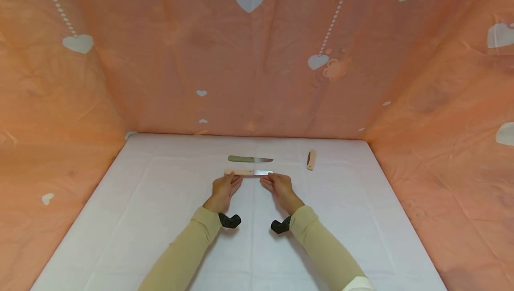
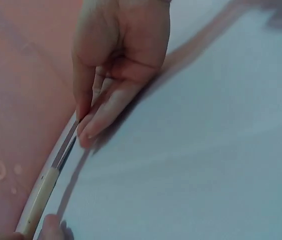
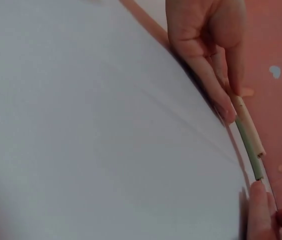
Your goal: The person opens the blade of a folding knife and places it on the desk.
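Observation:
A knife with a cream handle (image 1: 241, 172) and a bare metal blade (image 1: 262, 172) is held level between both hands, blade to the right. My left hand (image 1: 224, 189) pinches the outer end of the handle between thumb and fingers. At the tip of the blade, my right hand (image 1: 283, 188) pinches with thumb and fingertips, as the left wrist view also shows the right hand (image 2: 123, 45). Just beyond lies a similar knife with a green handle (image 1: 241, 159), its blade also toward the right.
Further right on the white-covered table (image 1: 337, 219) lies a small cream-handled piece (image 1: 311, 160) with a dark strip along it, like a folded knife. An orange curtain with hearts (image 1: 257, 68) encloses the table's back and both sides.

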Demonstrator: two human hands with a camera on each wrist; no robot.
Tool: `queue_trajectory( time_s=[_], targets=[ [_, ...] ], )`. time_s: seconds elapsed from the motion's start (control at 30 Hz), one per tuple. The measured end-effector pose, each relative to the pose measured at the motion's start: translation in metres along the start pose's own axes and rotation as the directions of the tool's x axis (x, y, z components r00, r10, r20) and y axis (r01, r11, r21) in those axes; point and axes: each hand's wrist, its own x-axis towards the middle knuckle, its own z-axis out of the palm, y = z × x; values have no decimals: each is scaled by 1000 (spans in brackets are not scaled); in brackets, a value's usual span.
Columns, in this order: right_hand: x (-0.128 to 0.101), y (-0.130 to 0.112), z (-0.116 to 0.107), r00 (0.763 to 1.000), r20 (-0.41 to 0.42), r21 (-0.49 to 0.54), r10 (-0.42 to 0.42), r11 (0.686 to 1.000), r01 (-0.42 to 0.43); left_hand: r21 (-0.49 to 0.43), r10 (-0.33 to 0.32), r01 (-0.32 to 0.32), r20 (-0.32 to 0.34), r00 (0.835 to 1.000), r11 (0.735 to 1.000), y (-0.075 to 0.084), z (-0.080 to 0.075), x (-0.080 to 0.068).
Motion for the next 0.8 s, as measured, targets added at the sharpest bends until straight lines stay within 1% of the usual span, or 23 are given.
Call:
queue_trajectory(
  time_s=[0.1, 0.17, 0.33, 0.37, 0.4, 0.5, 0.6, 0.63, 0.67, 0.77, 0.8],
  targets=[
    [4, 0, 0, 1000, -14, -13, 22, 1000, -22, 16, -28, 28, 20, 999, 999, 3, -2, 4],
    [7, 1, -1, 999, -21, -13, 35, 999, -35, 23, -51, 51, 18, 999, 998, 4, -3, 7],
    [12, 1, -2, 997, -29, 13, 77, 997, -77, 52, -72, 71, 26, 997, 996, 5, -7, 11],
    [13, 1, -3, 996, -29, 23, 87, 996, -86, 62, -71, 69, 36, 997, 996, 5, -8, 11],
    [13, 1, -4, 995, -29, 29, 99, 995, -98, 53, -66, 62, 77, 995, 997, 4, -12, 15],
    [15, 0, -6, 991, -24, 48, 135, 990, -134, 78, -65, 57, 108, 992, 995, 5, -14, 16],
    [16, -2, -8, 987, -19, 53, 160, 986, -159, 101, -87, 76, 111, 990, 992, 7, -15, 16],
    [16, -2, -9, 986, -17, 54, 167, 985, -165, 127, -98, 87, 79, 992, 988, 9, -12, 13],
    [16, -2, -9, 985, -16, 51, 171, 984, -170, 134, -105, 95, 74, 992, 986, 10, -12, 12],
    [15, -3, -9, 985, -5, 46, 175, 984, -175, 139, -120, 109, 70, 990, 984, 12, -12, 11],
    [14, -4, -9, 985, 0, 45, 172, 984, -172, 143, -117, 105, 76, 990, 984, 12, -11, 11]
  ],
)
